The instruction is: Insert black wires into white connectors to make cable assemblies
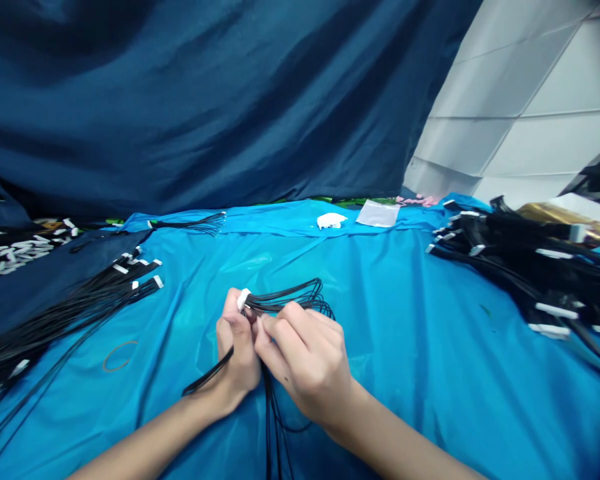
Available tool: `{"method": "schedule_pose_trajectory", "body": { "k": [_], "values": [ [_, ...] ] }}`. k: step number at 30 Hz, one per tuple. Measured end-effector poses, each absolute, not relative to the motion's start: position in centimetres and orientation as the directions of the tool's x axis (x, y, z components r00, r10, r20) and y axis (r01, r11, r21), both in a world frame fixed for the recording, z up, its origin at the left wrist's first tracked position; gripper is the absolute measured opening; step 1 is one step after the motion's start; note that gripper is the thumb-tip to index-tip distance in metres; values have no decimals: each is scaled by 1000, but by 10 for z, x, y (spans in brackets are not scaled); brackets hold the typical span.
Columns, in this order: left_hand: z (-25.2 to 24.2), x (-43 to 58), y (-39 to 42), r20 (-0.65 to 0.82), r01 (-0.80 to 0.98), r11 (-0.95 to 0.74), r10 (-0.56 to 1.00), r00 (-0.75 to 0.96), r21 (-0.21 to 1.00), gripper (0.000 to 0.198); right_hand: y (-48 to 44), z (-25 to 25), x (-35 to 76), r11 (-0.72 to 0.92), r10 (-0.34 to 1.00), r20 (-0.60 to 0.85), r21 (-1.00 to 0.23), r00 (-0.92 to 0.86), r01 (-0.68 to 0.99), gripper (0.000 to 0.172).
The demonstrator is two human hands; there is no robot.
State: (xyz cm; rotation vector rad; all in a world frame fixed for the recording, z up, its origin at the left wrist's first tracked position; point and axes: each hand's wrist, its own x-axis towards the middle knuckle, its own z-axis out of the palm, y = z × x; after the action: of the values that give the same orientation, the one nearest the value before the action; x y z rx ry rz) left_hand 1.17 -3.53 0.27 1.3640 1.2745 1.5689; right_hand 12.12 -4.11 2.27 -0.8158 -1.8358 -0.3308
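Note:
My left hand is closed around a white connector with a bundle of thin black wires running from it. The wires loop away to the right behind my right hand, and other strands hang down between my wrists. A short black length also sticks out below my left thumb. My right hand is pinched close beside the connector, its fingertips meeting those of my left hand. Whatever sits between the right fingertips is too small to make out, perhaps a wire end.
Black wire bundles with white connectors lie at the left, and a larger pile rests at the right. At the back are a small bundle, a white scrap and a clear packet. A rubber band lies on the blue sheet.

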Motion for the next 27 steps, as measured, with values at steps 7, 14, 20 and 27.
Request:
{"method": "schedule_pose_trajectory", "body": {
  "k": [7,14,20,27],
  "values": [
    [3,12,-35,407,233,-363,896,-178,902,47,-40,22,120,734,344,915,-122,-209,668,25],
    [2,13,-34,418,234,-373,890,-184,898,47,-41,22,120,734,333,917,-107,-218,670,25],
    [2,12,-34,417,236,-371,888,-191,898,46,-40,19,120,732,330,916,-96,-228,675,26],
    [3,12,-34,409,235,-364,894,-182,901,44,-41,19,120,732,318,918,-78,-238,677,25]
  ]
}}
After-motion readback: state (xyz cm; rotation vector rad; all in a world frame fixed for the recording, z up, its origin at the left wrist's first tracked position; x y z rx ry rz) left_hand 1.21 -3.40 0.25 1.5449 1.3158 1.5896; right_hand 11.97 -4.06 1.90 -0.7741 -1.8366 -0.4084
